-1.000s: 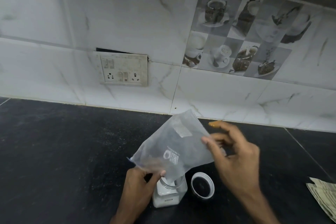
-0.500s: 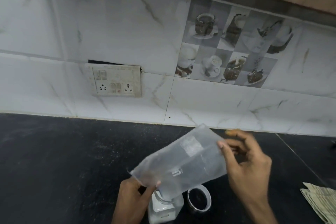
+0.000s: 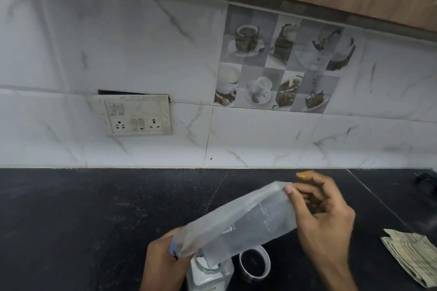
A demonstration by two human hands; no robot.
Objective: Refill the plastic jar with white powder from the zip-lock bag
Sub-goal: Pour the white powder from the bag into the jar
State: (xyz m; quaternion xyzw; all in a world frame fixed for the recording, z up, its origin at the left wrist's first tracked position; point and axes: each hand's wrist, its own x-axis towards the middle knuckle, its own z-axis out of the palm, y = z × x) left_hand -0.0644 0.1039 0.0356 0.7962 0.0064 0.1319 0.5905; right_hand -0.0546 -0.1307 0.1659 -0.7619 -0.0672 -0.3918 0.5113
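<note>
Since a second ago the bag [image 3: 238,222] has swung flatter: its closed bottom end, once raised steeply above the jar [image 3: 209,271], now lies lower and farther right of it, and the right hand [image 3: 324,217] has moved out with it. The view has also tipped up, so the jar has slid to the bottom edge.

Take the jar as landmark. It stands upright on the black counter [image 3: 94,220], mouth open, white powder visible inside. Its lid [image 3: 254,263] lies just right of it, inner side up. The bag's long axis runs from the jar's mouth up and to the right, at a shallow slant. One lower corner of the bag dips into the mouth; whether its opening sits fully inside I cannot tell.

The left hand [image 3: 163,262] is just left of the jar, fingers closed in a pinch on the bag's zip edge, where a blue strip shows. The right hand is up and to the right of the jar, thumb and fingers half curled, holding the far end of the bag by its corner. Little powder shows in the bag; it looks nearly drained.

Judged from this, the pour is near its end. The next move turns on that slant: the right hand, at the high end, would have to lift again so the axis steepens towards the jar, while the nearer left hand keeps the mouth over the opening.

Folded paper [image 3: 411,257] lies well right of the jar.
</note>
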